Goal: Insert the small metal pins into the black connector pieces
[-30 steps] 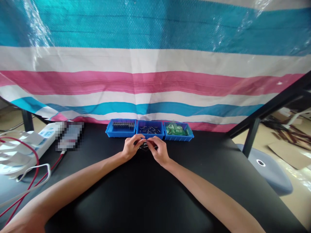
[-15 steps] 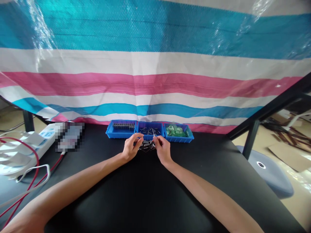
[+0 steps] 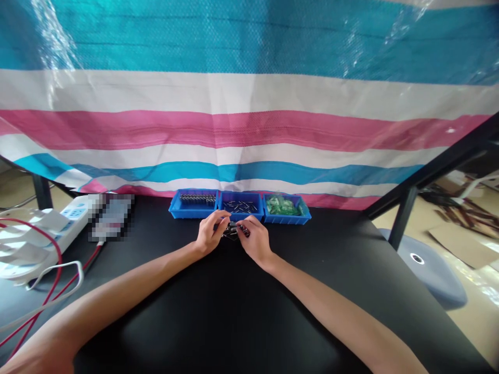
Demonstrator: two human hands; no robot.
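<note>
Both my hands meet over a small pile of metal parts on the black table, just in front of the blue bins. My left hand is curled, thumb and forefinger close together at the pile's left side; what they hold is too small to name. My right hand is closed in a pinch at the pile's right side, its fingertips by a small dark cylindrical piece. Its fingers partly cover the pile. Behind the hands, the middle blue bin contains loose thin metal pins.
The left blue bin holds rows of metal cylinders; the right blue bin holds green packets. A power strip, blurred device and red cable lie left. A striped sheet hangs behind. A grey stool stands right.
My right hand has moved left and slightly down toward my left hand; the thin bright piece upright at its fingertips no longer shows. My left hand has barely moved. The view tilted slightly.
</note>
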